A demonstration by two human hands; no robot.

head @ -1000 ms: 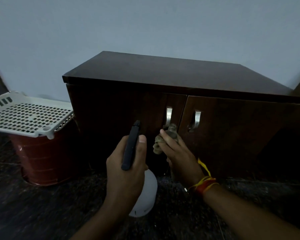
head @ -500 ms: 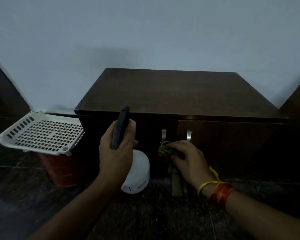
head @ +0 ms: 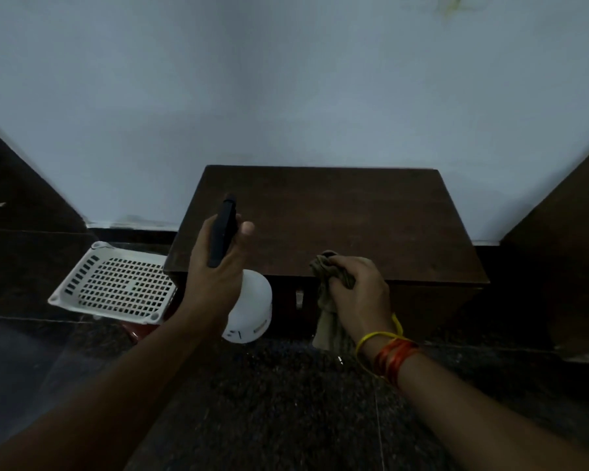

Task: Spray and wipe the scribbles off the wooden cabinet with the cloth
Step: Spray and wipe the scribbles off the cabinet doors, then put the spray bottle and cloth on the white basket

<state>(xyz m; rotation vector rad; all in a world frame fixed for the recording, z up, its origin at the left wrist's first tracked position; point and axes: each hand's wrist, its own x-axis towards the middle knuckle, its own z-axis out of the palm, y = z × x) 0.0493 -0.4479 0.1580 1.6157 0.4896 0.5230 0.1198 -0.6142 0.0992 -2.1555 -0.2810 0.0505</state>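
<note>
Both hands rose: spray bottle (head: 249,307), cloth (head: 327,300) above cabinet (head: 354,215).

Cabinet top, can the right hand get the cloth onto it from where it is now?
Probably yes. The right hand grips the cloth right at the front edge of the cabinet top, and nothing visible lies between them.

The cabinet (head: 337,215) top lies bare; a basket (head: 116,287) crowds its left side.

head cam | looks forward and down | close above cabinet (head: 323,212) top | single view
</note>
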